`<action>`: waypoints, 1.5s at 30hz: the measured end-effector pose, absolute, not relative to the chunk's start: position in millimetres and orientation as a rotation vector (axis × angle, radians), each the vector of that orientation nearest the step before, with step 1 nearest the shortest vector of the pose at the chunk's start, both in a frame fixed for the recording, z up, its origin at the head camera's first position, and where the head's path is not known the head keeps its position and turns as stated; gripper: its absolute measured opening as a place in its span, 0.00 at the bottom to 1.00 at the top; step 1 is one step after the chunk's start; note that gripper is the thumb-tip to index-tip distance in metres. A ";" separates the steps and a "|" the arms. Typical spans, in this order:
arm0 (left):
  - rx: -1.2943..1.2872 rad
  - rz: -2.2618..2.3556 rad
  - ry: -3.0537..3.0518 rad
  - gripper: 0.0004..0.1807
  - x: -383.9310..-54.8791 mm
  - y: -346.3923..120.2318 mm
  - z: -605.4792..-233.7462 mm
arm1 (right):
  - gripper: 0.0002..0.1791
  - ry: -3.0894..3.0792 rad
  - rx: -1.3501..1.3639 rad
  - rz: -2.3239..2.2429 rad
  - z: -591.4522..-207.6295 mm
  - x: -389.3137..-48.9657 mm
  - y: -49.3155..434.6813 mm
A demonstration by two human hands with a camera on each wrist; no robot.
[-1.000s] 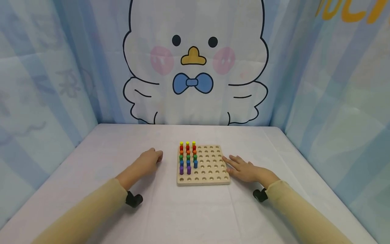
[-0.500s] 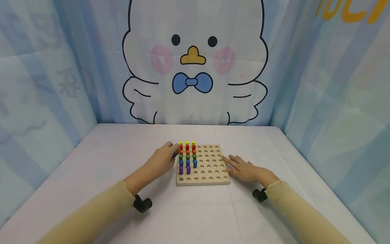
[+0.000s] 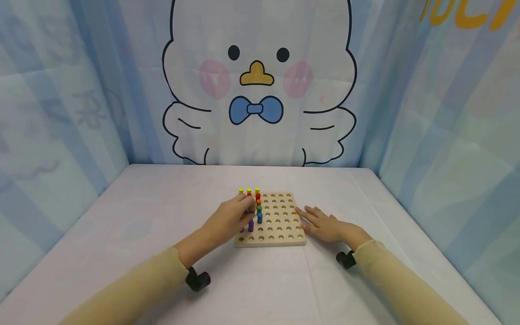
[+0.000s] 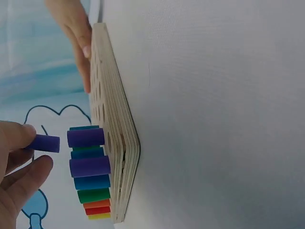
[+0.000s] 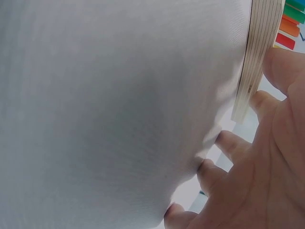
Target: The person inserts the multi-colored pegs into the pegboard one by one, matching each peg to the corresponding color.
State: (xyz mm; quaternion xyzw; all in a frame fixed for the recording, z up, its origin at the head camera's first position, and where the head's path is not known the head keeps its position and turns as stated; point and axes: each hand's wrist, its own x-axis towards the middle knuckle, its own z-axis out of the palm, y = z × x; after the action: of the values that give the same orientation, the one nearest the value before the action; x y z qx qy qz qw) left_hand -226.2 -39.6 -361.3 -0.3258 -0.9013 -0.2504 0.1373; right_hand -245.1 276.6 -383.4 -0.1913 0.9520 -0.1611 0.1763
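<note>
A wooden pegboard (image 3: 280, 225) with rows of round holes lies on the table. Coloured pegs stand in its left columns: yellow, red, orange, green, blue and a purple peg (image 3: 251, 226) near the front. My left hand (image 3: 229, 219) is over these columns and hides several pegs in the head view. In the left wrist view its thumb and fingers pinch a loose purple peg (image 4: 45, 143), held above the standing pegs. My right hand (image 3: 322, 225) lies with spread fingers at the board's right edge, thumb and forefinger touching the wood in the right wrist view.
A white cloth covers the table (image 3: 162, 189). Blue-and-white curtains (image 3: 447, 135) hang on both sides, and a cartoon-printed backdrop (image 3: 260, 135) hangs behind the far edge. Black wrist cameras (image 3: 198, 280) sit under both sleeves.
My left hand has come from the table left of the board, moving right until over the pegs, carrying a purple peg. My right hand stays at the board's right edge.
</note>
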 end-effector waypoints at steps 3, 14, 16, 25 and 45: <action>-0.972 -0.703 -2.593 0.09 -225.6 -35.3 -363.5 | 0.36 2.700 -0.544 -0.454 -384.1 -245.6 277.2; -0.998 -0.520 -2.540 0.08 -230.0 -24.1 -370.9 | 0.36 2.703 -0.526 -0.453 -385.2 -244.0 277.6; -0.996 -0.508 -2.550 0.08 -230.2 -23.3 -372.4 | 0.36 2.703 -0.527 -0.451 -385.2 -243.8 277.8; -0.990 -0.505 -2.546 0.10 -232.1 -24.3 -378.9 | 0.36 2.698 -0.532 -0.451 -384.2 -243.1 279.3; -0.992 -0.395 -2.694 0.07 -233.8 -32.4 -368.9 | 0.36 2.691 -0.543 -0.434 -379.1 -244.3 277.1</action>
State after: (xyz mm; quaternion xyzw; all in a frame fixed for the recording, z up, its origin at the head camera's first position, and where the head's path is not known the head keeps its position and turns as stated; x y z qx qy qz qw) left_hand -233.8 -32.4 -368.9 -0.3399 -0.9228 -0.1352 0.1214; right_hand -244.3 277.1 -379.1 -0.1923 0.9524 -0.1536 0.1799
